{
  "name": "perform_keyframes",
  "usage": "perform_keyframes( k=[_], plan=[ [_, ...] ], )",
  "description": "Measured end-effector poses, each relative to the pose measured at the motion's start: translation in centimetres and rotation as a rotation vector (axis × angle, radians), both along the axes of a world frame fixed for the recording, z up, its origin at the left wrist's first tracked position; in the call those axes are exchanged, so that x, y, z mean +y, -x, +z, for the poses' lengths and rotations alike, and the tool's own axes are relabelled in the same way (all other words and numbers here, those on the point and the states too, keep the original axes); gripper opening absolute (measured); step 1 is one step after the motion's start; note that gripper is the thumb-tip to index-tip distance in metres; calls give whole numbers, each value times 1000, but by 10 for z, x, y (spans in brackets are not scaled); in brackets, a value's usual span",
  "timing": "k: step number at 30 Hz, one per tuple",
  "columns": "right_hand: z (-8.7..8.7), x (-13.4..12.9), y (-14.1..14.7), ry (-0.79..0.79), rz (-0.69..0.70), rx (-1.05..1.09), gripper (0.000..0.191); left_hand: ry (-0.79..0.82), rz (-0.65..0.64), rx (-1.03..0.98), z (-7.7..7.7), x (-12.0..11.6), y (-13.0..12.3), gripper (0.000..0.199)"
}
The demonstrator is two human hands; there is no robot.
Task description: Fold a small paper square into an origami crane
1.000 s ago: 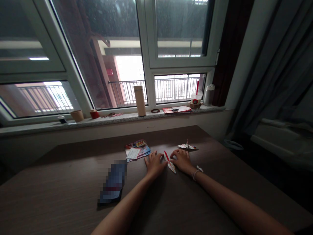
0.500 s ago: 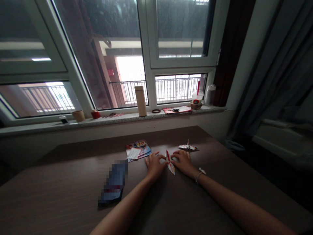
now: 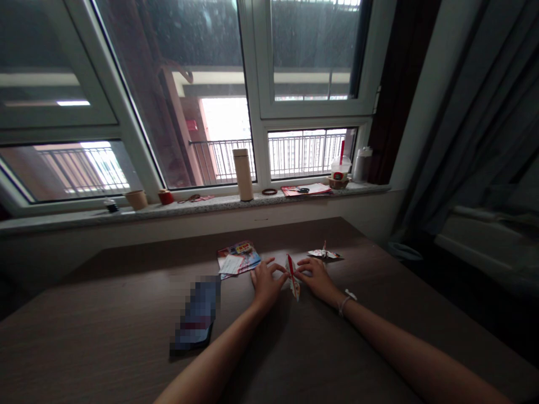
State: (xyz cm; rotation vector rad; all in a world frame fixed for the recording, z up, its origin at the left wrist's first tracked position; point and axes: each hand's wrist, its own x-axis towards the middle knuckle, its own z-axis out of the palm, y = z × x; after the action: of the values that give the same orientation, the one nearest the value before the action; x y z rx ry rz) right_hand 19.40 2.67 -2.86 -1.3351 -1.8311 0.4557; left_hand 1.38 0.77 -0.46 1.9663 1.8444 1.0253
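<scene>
A small folded paper piece [image 3: 293, 280], white with a red strip, stands between my two hands above the brown table [image 3: 126, 292]. My left hand [image 3: 268, 283] pinches its left side between thumb and index finger. On the other side, my right hand [image 3: 319, 280] pinches it with thumb and index finger, a bracelet on the wrist. Just beyond my right hand rests a folded paper crane [image 3: 325, 253]. A stack of colourful printed papers [image 3: 239, 259] lies beyond my left hand.
Left of my left forearm lies a pixelated dark phone-like object [image 3: 196, 317]. On the windowsill [image 3: 210, 206] stand a beige bottle [image 3: 243, 175], a paper cup [image 3: 136, 200], a red spool [image 3: 165, 196], scissors [image 3: 302, 190] on papers, a drink cup [image 3: 340, 168] and a grey bottle [image 3: 362, 164].
The folded paper has turned slightly and its lower end has shifted left. Both hands stay on its sides, with the right fingers slightly moved. The view has shifted very little.
</scene>
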Motion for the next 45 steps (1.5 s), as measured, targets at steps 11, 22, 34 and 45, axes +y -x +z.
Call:
perform_keyframes(
  k=[11, 22, 34, 45],
  plan=[
    [2, -1, -1, -10, 64, -34, 15, 86, -33, 33, 2, -1, -3, 11],
    [3, -2, 0, -4, 95, -24, 14, 53, -37, -13, 6, -9, -11, 9],
    [3, -2, 0, 5, 98, -37, 13, 74, -45, 8, 4, -7, -11, 10],
    [1, -3, 3, -12, 104, -19, 14, 37, -57, 27, 1, -7, -16, 11]
  ],
)
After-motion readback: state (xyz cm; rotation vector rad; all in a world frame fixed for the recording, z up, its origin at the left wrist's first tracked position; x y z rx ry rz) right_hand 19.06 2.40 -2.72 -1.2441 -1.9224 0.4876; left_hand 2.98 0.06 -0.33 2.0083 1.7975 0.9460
